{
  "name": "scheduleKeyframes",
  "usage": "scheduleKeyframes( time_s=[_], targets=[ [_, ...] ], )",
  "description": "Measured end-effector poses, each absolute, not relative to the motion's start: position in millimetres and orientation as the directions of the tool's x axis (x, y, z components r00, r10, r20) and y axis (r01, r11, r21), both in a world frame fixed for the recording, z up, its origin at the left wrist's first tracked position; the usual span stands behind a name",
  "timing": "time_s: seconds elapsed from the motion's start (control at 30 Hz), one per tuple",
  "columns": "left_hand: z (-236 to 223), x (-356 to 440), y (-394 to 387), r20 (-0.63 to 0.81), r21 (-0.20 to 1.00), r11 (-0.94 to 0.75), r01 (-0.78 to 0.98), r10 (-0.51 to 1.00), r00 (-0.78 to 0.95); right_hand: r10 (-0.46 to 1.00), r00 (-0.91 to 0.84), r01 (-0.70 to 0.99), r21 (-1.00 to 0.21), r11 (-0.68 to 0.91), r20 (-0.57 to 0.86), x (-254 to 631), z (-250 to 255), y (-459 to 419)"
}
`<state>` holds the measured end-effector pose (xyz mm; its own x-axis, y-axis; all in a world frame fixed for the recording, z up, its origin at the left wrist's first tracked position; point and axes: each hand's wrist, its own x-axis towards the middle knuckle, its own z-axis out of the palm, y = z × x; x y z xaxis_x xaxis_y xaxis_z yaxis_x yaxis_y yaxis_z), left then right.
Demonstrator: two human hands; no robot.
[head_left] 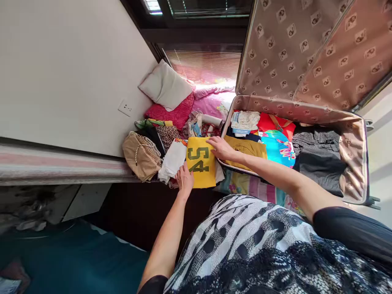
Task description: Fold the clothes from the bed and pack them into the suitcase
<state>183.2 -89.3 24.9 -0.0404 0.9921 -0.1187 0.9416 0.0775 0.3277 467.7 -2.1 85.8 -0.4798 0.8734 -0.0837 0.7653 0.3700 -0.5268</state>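
Note:
A folded yellow garment (201,162) with a dark "54" lies on the bed among loose clothes. My left hand (184,179) rests on its near left edge, fingers spread and flat. My right hand (221,148) presses on its right edge, next to the rim of an open suitcase (355,163). The suitcase holds folded clothes: a mustard piece (248,149), a turquoise floral one (277,148), red, white and dark grey ones. Its patterned lid (294,53) stands upright behind.
A tan drawstring bag (141,156), a white folded cloth (171,161) and patterned clothes lie left of the yellow garment. A white pillow (167,85) and a pink one (174,113) sit against the wall. The bed edge and dark floor are below.

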Motion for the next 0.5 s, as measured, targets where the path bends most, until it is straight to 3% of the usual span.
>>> scheduleKeyframes(
  time_s=[0.1, 0.2, 0.27, 0.37, 0.5],
  targets=[
    [47.9, 189.9, -87.7, -0.029, 0.387, -0.029, 0.922, 0.999, 0.043, 0.961, -0.262, 0.799, -0.579, 0.164, -0.089, 553.1, 67.2, -39.5],
    [67.8, 227.7, -65.1, 0.039, 0.518, -0.257, 0.816, 0.960, 0.278, 0.970, 0.114, 0.774, -0.593, -0.221, -0.213, 647.1, 37.3, -77.8],
    [75.1, 273.1, -43.7, 0.021, 0.582, -0.383, 0.717, 0.889, 0.458, 0.933, 0.227, 0.704, -0.615, -0.356, -0.280, 693.3, 18.0, -103.2],
    [78.2, 356.3, -12.8, -0.122, 0.617, -0.457, 0.640, 0.748, 0.652, 0.910, 0.283, 0.578, -0.704, -0.413, -0.302, 728.8, 0.0, -138.4],
    [79.2, 441.8, 15.9, -0.281, 0.592, -0.519, 0.617, 0.585, 0.761, 0.920, 0.313, 0.448, -0.818, -0.361, -0.235, 741.6, -3.3, -177.9]
  ],
)
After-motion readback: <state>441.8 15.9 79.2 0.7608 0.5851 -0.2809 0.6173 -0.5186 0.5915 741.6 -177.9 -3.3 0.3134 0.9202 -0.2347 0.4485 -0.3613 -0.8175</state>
